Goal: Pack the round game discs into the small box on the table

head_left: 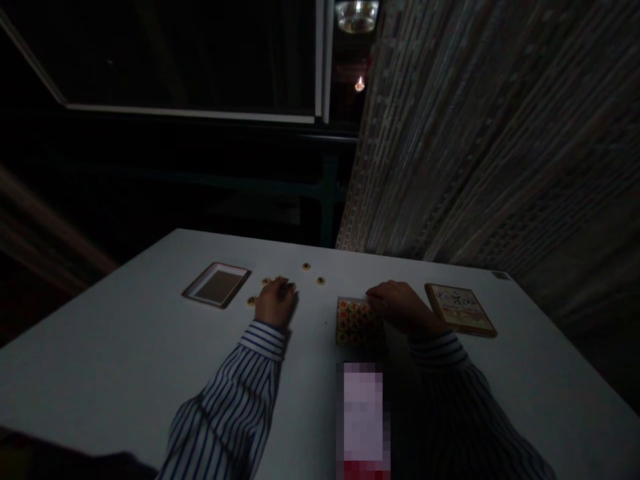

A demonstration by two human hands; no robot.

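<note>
Several round, light-coloured pieces with dark marks lie on the white table, one of them a loose piece (321,281) right of my left hand. My left hand (276,301) is among the pieces at left centre, its fingers curled down around something too small to make out. An open box (339,313) holds rows of round pieces with red and dark characters. My right hand (400,305) is at the box's upper right edge, fingers pressed together; what they hold, if anything, is hidden.
An empty-looking shallow tray (217,285) lies at the left of the table (125,333). A flat box with a printed picture (463,309) lies at the right. A pixelated upright patch (363,413) covers the near middle. String curtains hang behind the table.
</note>
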